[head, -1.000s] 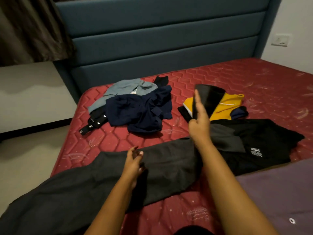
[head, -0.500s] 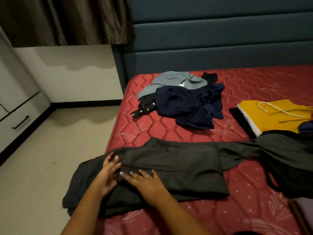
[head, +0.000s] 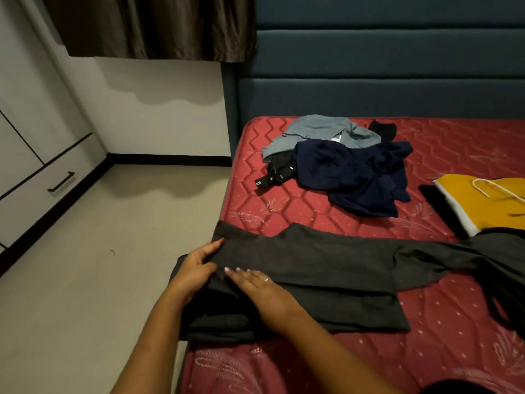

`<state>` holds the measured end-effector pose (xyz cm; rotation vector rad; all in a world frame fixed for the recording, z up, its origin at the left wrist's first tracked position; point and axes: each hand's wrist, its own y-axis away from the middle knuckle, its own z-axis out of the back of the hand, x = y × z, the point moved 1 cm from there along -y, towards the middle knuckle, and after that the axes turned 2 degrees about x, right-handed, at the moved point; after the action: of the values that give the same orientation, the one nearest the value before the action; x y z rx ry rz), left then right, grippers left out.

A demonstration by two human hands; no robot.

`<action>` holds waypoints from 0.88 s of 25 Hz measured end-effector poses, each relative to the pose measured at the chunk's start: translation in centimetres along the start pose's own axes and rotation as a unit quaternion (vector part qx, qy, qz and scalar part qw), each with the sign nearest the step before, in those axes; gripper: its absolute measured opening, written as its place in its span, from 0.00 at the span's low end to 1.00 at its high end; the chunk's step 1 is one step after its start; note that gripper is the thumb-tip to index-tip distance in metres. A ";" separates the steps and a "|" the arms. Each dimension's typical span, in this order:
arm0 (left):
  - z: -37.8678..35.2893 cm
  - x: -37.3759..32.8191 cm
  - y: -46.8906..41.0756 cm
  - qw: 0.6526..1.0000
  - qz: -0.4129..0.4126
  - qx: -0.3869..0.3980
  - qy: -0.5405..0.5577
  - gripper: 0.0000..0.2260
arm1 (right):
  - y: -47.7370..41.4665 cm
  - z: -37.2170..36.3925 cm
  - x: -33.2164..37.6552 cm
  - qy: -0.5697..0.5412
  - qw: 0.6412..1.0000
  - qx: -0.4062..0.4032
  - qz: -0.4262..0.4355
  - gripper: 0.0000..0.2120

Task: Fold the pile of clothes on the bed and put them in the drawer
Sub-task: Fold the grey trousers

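A dark grey garment (head: 326,268) lies stretched across the near part of the red mattress (head: 312,217), its left end folded over and hanging off the bed's edge. My left hand (head: 196,268) grips that left end, fingers curled on the cloth. My right hand (head: 255,285) lies flat on the garment just beside it, fingers spread. Farther back sits a pile: a navy garment (head: 355,174), a light grey-blue one (head: 321,132) and a black strap with buckles (head: 272,177). A yellow garment (head: 488,203) lies at the right edge.
A white cabinet with a drawer and dark handle (head: 61,182) stands at the left across the beige floor (head: 99,265). A blue padded headboard (head: 383,75) backs the bed. A brown curtain (head: 153,27) hangs above. More black cloth (head: 508,280) lies at the right.
The view has swung left. My right hand came down from holding up a dark piece and now rests on the grey garment; my left hand moved to its left end, which is folded over.
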<state>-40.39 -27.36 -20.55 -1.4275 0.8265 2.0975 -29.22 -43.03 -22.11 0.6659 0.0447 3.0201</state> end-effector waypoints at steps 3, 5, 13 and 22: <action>2.7 2.8 2.1 0.998 0.039 -0.031 -0.036 0.29 | -1.0 -1.3 1.5 -0.032 0.994 0.104 0.009 0.42; 3.1 3.4 2.7 0.993 0.052 -0.038 -0.099 0.29 | -0.6 -1.2 1.0 -0.076 0.987 0.140 -0.019 0.41; -8.3 -4.7 0.6 0.831 -0.129 -0.159 -0.517 0.19 | 9.2 6.6 -14.2 -0.184 0.925 -0.112 -0.313 0.19; -30.6 -10.5 -8.1 0.839 -0.087 0.117 -0.524 0.24 | 16.0 4.9 -20.7 -0.399 0.788 -0.125 -0.452 0.35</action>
<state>-11.27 -43.62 -20.94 -0.0854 0.4236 2.0917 -9.03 -60.07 -25.78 1.3339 -0.0558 1.6349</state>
